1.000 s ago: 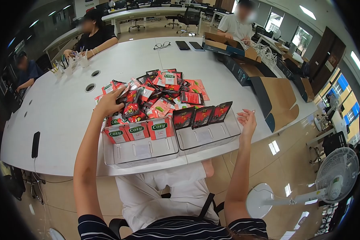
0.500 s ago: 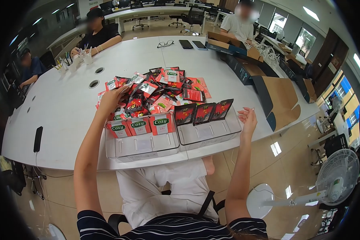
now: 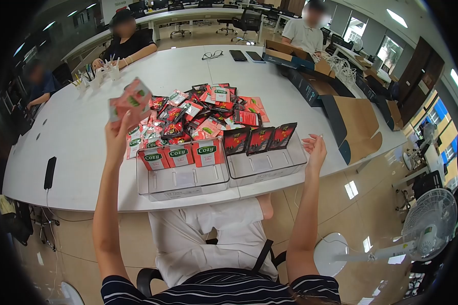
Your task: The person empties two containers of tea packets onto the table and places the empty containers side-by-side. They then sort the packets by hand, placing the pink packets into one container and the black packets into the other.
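My left hand (image 3: pixel 118 133) is raised left of the pile, its fingers pinching pink sachets (image 3: pixel 136 97) with green leaf prints, slightly blurred. Loose red, pink and black sachets (image 3: pixel 191 109) are heaped on the table behind two clear plastic bins. Three red Cozy sachets (image 3: pixel 178 155) stand along the back of the left bin (image 3: pixel 183 191). Three black-and-red sachets (image 3: pixel 260 141) lean in the right bin (image 3: pixel 269 175). Beside that bin's right end is my right hand (image 3: pixel 314 147), fingers loosely bent and apart, nothing held.
Opened cardboard boxes (image 3: pixel 348 127) lie on the right of the white table (image 3: pixel 76 162). Glasses (image 3: pixel 212 55) and two phones (image 3: pixel 247 56) sit at the back. Cups of pens (image 3: pixel 94 81) stand back left, near a seated person. A fan (image 3: pixel 430 223) is at right.
My left hand has come away from the pile, up and to the left, with the pink sachets in its fingers. My right hand has stayed in place.
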Demonstrator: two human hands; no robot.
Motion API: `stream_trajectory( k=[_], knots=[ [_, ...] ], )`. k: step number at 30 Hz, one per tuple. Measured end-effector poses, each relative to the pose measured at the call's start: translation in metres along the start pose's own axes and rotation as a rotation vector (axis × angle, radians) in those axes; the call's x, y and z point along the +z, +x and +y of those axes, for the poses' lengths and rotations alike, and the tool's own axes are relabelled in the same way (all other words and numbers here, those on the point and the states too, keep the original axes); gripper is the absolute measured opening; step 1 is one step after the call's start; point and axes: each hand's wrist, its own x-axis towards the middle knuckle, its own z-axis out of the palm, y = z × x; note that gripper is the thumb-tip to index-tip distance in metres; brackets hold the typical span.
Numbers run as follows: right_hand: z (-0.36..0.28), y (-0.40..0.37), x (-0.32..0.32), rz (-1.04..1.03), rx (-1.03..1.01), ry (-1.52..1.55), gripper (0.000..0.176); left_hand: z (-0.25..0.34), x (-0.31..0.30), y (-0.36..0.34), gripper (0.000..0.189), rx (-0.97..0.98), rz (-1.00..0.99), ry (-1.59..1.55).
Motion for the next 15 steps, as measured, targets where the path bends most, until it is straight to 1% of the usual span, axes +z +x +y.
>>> stream_trajectory(
  k=[1, 3, 5, 6, 7, 9, 11, 12, 13, 15],
  knots=[
    [0.0, 0.0, 0.001, 0.014, -0.003, 0.021, 0.044, 0.017, -0.006, -0.014, 0.03, 0.02, 0.036, -0.03],
    [0.001, 0.0, 0.0, 0.044, -0.009, 0.058, 0.044, 0.063, -0.006, -0.051, 0.029, -0.021, 0.118, -0.189],
    [0.003, 0.001, -0.003, 0.094, -0.033, 0.103, 0.044, 0.084, -0.012, -0.092, 0.029, -0.092, 0.106, -0.266],
    [0.003, 0.0, -0.004, 0.117, -0.044, 0.124, 0.044, 0.092, -0.007, -0.112, 0.029, -0.138, 0.149, -0.322],
    [0.001, -0.003, -0.005, 0.166, -0.131, 0.077, 0.042, 0.098, 0.0, -0.132, 0.029, -0.185, 0.194, -0.375],
    [-0.004, -0.015, -0.002, 0.263, -0.298, -0.014, 0.04, 0.095, 0.011, -0.166, 0.026, -0.235, 0.139, -0.402],
    [-0.019, -0.045, 0.003, 0.332, -0.396, -0.076, 0.037, 0.083, 0.029, -0.194, 0.024, -0.257, 0.126, -0.522],
    [-0.03, -0.061, 0.007, 0.372, -0.449, -0.103, 0.035, 0.088, 0.043, -0.199, 0.025, -0.286, 0.118, -0.51],
    [-0.041, -0.08, 0.009, 0.341, -0.48, -0.109, 0.034, 0.094, 0.058, -0.204, 0.025, -0.317, 0.11, -0.499],
    [-0.061, -0.121, 0.013, 0.274, -0.531, -0.127, 0.033, 0.097, 0.077, -0.208, 0.026, -0.413, -0.038, -0.575]
  ],
)
